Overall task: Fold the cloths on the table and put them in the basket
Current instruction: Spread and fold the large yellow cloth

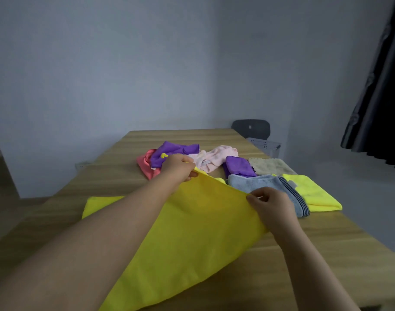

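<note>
A: How far along is it?

B: Early, I'd judge. The left hand pinches the far corner of a large yellow cloth, and the right hand is closed on its other far corner. The cloth is lifted along that edge and slopes down to the near tabletop. It looks like the first fold is just being set up.

A: And the rest?

B: Mostly loose. Behind the hands lies a crumpled heap: a coral cloth, a purple cloth, a pink cloth and a second purple cloth. To the right are a beige cloth, a blue towel with a dark striped border, and a lime-yellow cloth under it that lies flat, perhaps already folded.

A: The basket?

B: A pale perforated basket stands off the far right corner of the tabletop, beside a dark chair. I cannot see whether anything is in it.

A: The room?

B: Light wood-grain tabletop, plain grey-white walls, a dark curtain at the right, dim light.
</note>
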The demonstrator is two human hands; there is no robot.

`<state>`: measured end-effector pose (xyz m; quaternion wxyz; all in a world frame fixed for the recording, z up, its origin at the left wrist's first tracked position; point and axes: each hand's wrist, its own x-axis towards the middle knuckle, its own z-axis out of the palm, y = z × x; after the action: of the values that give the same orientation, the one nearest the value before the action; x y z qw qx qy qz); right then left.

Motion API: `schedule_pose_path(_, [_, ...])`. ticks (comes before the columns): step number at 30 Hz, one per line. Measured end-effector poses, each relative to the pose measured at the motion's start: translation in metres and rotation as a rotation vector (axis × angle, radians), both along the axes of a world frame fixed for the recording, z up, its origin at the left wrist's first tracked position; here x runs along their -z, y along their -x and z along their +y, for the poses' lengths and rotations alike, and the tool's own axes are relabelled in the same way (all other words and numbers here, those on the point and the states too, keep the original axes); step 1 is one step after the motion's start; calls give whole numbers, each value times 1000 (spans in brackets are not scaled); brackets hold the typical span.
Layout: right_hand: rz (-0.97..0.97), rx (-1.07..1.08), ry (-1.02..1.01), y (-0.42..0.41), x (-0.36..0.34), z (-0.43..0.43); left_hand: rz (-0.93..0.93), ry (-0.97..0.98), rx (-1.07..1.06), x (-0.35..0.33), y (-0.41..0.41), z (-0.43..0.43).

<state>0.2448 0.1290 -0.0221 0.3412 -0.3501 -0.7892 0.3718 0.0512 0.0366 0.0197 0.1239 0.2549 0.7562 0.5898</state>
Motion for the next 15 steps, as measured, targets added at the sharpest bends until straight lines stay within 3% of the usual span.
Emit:
schedule_pose_path(4, [35, 85, -36, -13, -5, 8, 44, -10, 18, -8, -8, 9])
schedule_pose_path(7, [-18, 28, -88, -10, -6, 6, 67, 22, -22, -9, -7, 5])
schedule_pose_path(15, [-537, -235, -107, 16, 12, -32, 26, 61, -21, 5, 8, -21])
